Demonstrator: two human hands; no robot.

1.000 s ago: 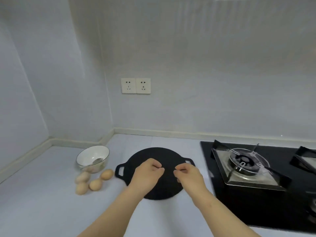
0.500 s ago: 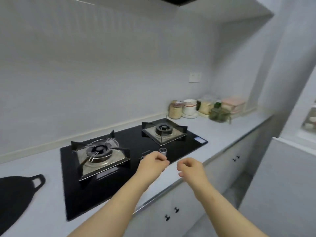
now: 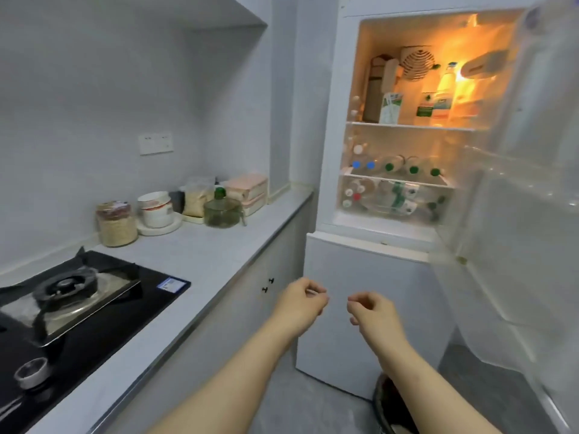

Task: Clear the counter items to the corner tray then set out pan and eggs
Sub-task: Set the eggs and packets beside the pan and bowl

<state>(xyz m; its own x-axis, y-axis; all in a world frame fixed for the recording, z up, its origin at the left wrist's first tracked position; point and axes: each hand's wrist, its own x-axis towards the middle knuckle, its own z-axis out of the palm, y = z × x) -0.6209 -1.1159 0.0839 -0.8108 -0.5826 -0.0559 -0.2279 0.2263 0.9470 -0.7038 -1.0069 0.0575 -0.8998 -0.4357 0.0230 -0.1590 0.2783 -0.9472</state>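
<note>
Now left hand (image 3: 300,300) and right hand (image 3: 371,311) hang loosely curled, empty, before open fridge (image 3: 354,267); grain jar (image 3: 116,223), bowls (image 3: 155,208), glass pot (image 3: 223,211) grouped left of fridge, clearing looks done; pan, eggs unseen.

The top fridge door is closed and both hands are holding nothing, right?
Not quite. The top door of the white fridge is swung open, not closed; the head view shows the lit shelves inside. The rest is right: the left hand and the right hand hold nothing.
</note>
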